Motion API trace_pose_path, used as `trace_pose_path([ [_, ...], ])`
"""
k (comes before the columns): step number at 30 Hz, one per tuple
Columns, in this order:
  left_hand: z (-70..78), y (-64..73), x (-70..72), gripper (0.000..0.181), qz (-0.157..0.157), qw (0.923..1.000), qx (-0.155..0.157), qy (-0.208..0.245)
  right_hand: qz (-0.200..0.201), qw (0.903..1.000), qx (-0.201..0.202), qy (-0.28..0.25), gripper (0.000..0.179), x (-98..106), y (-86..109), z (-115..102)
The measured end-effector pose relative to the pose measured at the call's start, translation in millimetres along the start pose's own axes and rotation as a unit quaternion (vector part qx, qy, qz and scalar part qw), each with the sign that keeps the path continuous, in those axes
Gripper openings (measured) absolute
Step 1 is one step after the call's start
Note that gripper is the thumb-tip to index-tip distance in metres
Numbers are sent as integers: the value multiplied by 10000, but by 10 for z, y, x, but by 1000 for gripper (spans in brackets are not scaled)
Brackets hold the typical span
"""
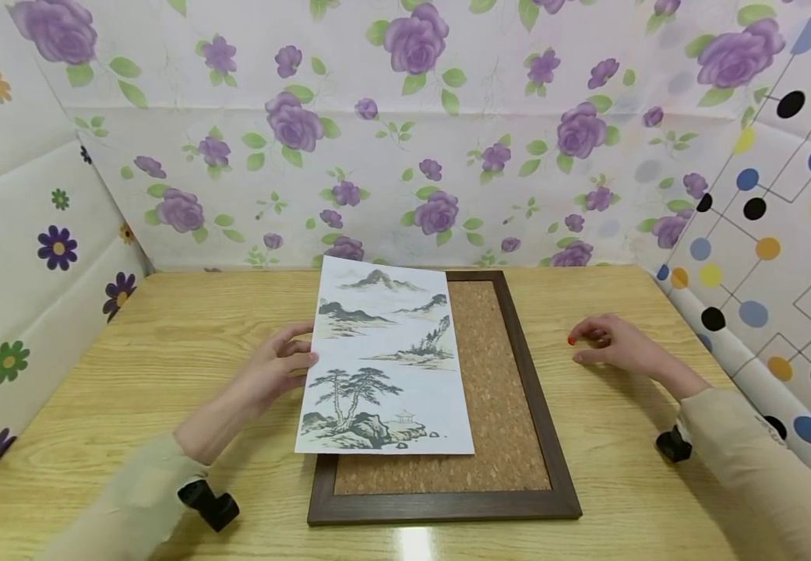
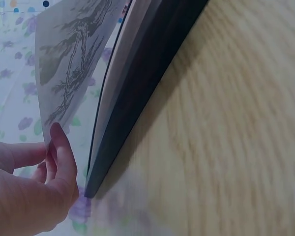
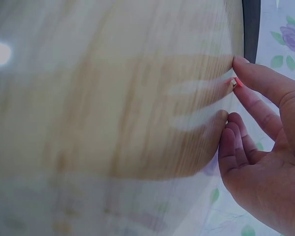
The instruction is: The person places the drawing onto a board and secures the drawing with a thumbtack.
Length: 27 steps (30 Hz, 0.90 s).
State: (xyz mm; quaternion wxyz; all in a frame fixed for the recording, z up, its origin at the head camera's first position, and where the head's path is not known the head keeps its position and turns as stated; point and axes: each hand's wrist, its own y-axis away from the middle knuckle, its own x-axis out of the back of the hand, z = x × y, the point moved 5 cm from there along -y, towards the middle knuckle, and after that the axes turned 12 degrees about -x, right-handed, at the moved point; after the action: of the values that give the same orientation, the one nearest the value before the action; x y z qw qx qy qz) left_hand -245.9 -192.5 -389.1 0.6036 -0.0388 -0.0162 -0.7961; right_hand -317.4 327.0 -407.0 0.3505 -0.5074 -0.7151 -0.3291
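Observation:
A sheet of paper printed with an ink landscape painting (image 1: pixel 384 358) hangs tilted over a cork board (image 1: pixel 503 374) with a dark brown frame. My left hand (image 1: pixel 286 362) pinches the sheet's left edge, thumb in front and fingers behind. In the left wrist view, that hand (image 2: pixel 44 182) holds the lower visible corner of the print (image 2: pixel 73 59), apart from the frame. To the right of the board, my right hand (image 1: pixel 615 343) is low over the table. A small red piece (image 1: pixel 572 340), its kind unclear, is at the index fingertip; the thumb (image 3: pixel 260 78) stands apart from it.
The board lies flat on a wood-grain table (image 1: pixel 188 343). Flower-patterned sheeting (image 1: pixel 237 179) rises behind the table and on the left; dotted sheeting (image 1: pixel 784 257) stands at the right. A black wrist camera (image 1: pixel 209 505) is on the left sleeve, another (image 1: pixel 675 445) on the right.

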Motion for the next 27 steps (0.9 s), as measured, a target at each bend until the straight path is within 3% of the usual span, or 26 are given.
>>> trace_pose_path([
  [14,-84,-45,-249,63,-86,9999,85,-31,80,9999,-28,108,27,-7,-8,11],
  [27,-160,-95,-438,59,82,9988,51,-479,191,9997,-47,173,21,-10,-1,-24],
])
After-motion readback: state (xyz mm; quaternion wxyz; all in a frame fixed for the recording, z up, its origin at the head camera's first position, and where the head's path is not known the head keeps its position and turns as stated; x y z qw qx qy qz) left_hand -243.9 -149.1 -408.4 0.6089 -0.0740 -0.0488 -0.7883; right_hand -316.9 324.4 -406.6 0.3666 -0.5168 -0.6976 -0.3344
